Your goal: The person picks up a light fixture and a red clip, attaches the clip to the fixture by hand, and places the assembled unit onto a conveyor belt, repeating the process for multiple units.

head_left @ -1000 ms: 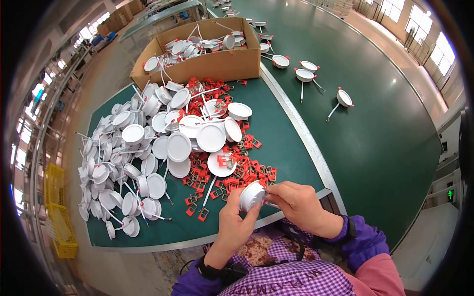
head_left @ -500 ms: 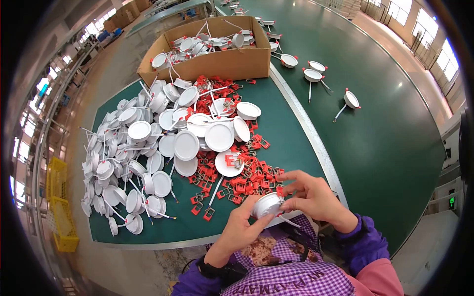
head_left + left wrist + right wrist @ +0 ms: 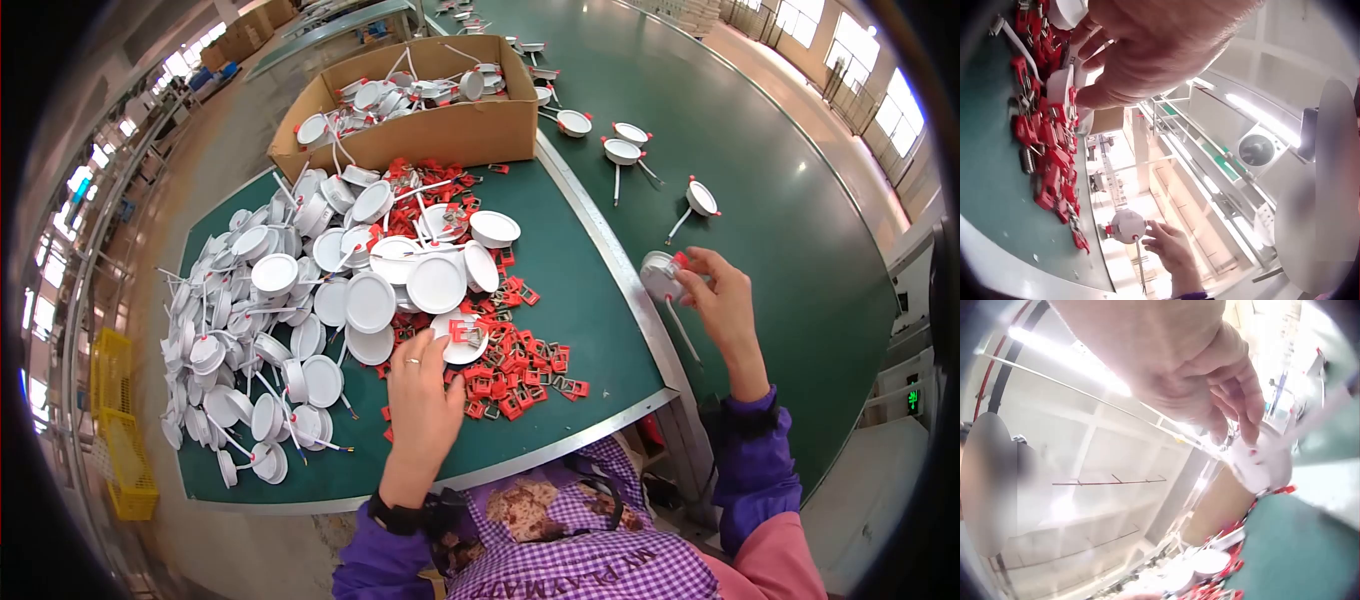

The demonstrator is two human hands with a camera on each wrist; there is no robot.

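My right hand (image 3: 726, 305) pinches a round white downlight (image 3: 657, 274) by its edge, over the rail beside the green conveyor. Its white cable hangs down, and a red spring clip (image 3: 680, 260) shows on its side. In the right wrist view the held downlight (image 3: 1266, 464) partly hides behind the fingertips. My left hand (image 3: 422, 405) reaches over the near edge of the pile with fingers loosely bent. Its fingertips are right at a white downlight (image 3: 468, 348) lying face up with a loose clip on top. Red spring clips (image 3: 515, 370) lie heaped to its right.
A big heap of white downlights (image 3: 262, 330) covers the left of the green table. Behind stands a cardboard box (image 3: 420, 143) full of downlights. A metal rail (image 3: 600, 245) divides table from conveyor (image 3: 780, 260), where several clipped downlights (image 3: 703, 198) lie. Yellow crates (image 3: 127, 450) stand at left.
Both hands were together on the downlight near the table's front edge. My right hand has carried it right toward the conveyor; my left has let go and moved left to the pile.
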